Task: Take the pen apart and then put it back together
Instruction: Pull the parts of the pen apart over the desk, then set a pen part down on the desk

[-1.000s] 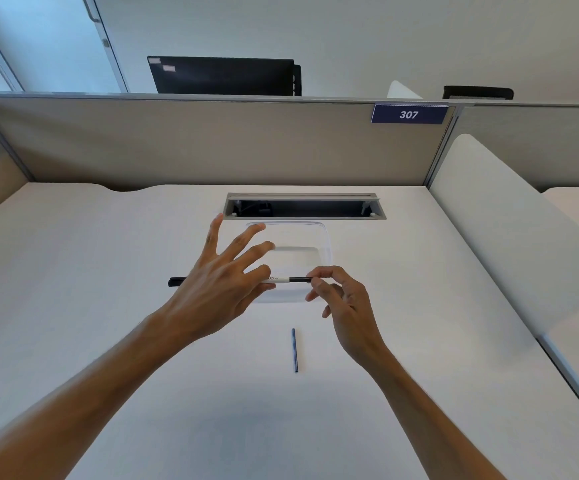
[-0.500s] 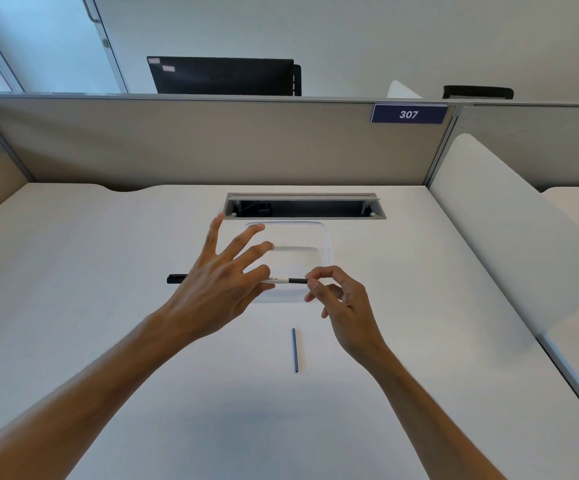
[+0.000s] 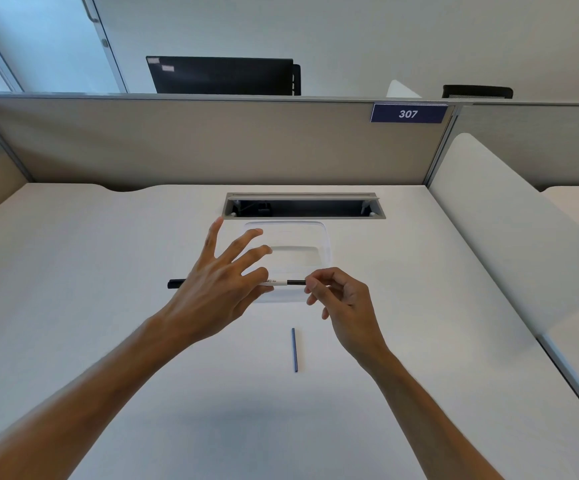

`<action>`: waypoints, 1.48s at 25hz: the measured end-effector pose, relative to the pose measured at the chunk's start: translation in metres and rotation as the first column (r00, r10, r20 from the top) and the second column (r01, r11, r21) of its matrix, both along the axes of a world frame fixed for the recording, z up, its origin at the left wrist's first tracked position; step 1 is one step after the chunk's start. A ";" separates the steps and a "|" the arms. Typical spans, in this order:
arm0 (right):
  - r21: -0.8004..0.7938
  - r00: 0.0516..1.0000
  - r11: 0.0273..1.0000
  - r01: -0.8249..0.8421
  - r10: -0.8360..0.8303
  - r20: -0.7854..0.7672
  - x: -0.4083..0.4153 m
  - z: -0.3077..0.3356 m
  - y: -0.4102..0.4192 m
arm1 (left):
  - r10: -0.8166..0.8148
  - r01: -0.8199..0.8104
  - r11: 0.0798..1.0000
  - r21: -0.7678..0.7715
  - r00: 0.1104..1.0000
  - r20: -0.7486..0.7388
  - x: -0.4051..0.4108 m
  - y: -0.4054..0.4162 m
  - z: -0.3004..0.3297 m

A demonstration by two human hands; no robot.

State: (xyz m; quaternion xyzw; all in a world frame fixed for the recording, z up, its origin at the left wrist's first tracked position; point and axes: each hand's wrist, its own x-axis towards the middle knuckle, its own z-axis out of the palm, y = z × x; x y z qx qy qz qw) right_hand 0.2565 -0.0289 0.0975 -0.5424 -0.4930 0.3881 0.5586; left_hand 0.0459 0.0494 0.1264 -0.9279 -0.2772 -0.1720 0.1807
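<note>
Pinching a slim cylindrical pen, both hands grip its ends.

White desk meets a beige partition at its far edge, sign 307 top right; behind, possibly a monitor, pale wall.

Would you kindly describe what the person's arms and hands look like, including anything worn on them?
Both forearms are bare as far as the frame shows, with no sleeves in view. The left hand and the right hand wear no gloves, and no watch, ring or bracelet is visible.
</note>
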 end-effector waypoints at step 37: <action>-0.024 0.712 0.954 0.297 -0.205 0.672 -0.062 -0.117 -0.008 | 0.144 -0.068 0.941 -0.333 0.968 0.208 -0.033 -0.010 -0.046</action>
